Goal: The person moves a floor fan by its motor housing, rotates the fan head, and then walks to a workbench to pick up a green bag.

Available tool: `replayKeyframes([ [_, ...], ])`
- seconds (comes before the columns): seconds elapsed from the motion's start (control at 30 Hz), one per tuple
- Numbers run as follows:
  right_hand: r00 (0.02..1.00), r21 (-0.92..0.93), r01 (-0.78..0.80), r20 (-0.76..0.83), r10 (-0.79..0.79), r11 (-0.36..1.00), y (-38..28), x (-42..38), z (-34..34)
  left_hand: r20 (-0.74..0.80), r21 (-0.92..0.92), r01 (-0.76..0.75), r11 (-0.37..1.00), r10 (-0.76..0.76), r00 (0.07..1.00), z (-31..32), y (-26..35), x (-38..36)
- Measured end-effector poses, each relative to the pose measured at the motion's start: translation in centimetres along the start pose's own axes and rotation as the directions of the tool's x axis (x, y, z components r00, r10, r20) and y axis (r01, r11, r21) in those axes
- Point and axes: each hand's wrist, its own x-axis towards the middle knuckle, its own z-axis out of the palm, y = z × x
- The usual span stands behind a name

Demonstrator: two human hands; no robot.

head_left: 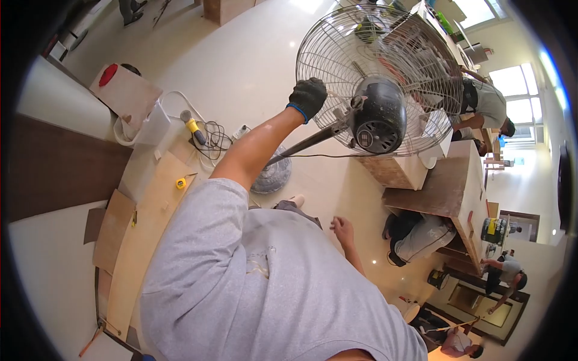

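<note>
While the left hand point(307, 96), in a dark knitted glove, is closed over the rim of the wire guard, the fan point(379, 78) is kept steady on its slanted pole, standing on the pale glossy floor point(241, 66). Round chromed wires and a black ribbed motor housing point(379, 117) are seen. The right hand point(343, 230) is hung bare and loosely open, nothing held. Off to the side, plywood sheets point(141, 234) are laid flat, a yellow tape measure point(180, 183) resting on them.

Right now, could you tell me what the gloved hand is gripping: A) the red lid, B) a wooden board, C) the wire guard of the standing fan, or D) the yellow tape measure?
C: the gloved hand closes on the fan's wire guard, beside the black motor.
</note>
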Motion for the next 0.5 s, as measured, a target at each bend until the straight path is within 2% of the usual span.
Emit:
replayKeyframes([
  [0.03, 0.999, 0.053, 0.048, -0.009, -0.047, 0.997, -3.8, 0.0, -0.5, -0.1, -0.134, -0.074, 0.988, 0.061, 0.993, -1.0, -0.4, 0.0],
  [0.07, 0.996, 0.106, 0.094, -0.017, -0.093, 0.99, -7.6, 0.1, -1.1, -0.112, -0.134, -0.078, 0.988, 0.064, 0.992, -0.7, -0.7, 0.1],
  [0.13, 0.937, 0.111, 0.308, -0.205, -0.282, 0.945, -13.8, 0.6, -3.1, -0.125, -0.135, -0.087, 0.987, 0.07, 0.99, 0.3, -0.8, 0.7],
  [0.2, 0.822, -0.046, 0.447, -0.373, -0.431, 0.893, -20.8, 0.0, -6.5, -0.074, -0.088, -0.045, 0.995, 0.039, 0.997, -0.1, 0.0, 1.0],
  [0.27, 0.627, -0.28, 0.539, -0.496, -0.6, 0.795, -25.7, -0.2, -9.3, -0.032, -0.068, -0.031, 0.997, 0.029, 0.999, -1.1, 0.6, 1.0],
  [0.3, 0.559, -0.402, 0.57, -0.449, -0.697, 0.717, -28.7, -1.1, -10.0, -0.087, -0.097, -0.098, 0.991, 0.089, 0.992, -0.2, 0.3, 1.2],
  [0.4, 0.385, -0.675, 0.588, -0.25, -0.888, 0.445, -34.1, -1.5, -10.5, -0.065, 0.024, -0.076, 0.997, 0.078, 0.995, -1.9, 0.8, 0.8],
  [0.43, 0.331, -0.74, 0.583, -0.162, -0.93, 0.336, -34.8, -0.9, -10.6, -0.116, -0.007, -0.116, 0.993, 0.114, 0.987, -1.6, 0.6, 0.8],
  [0.5, 0.263, -0.746, 0.606, -0.142, -0.954, 0.278, -34.6, 1.1, -10.9, -0.147, 0.031, -0.062, 0.998, 0.065, 0.987, -1.8, 0.9, 0.2],
])
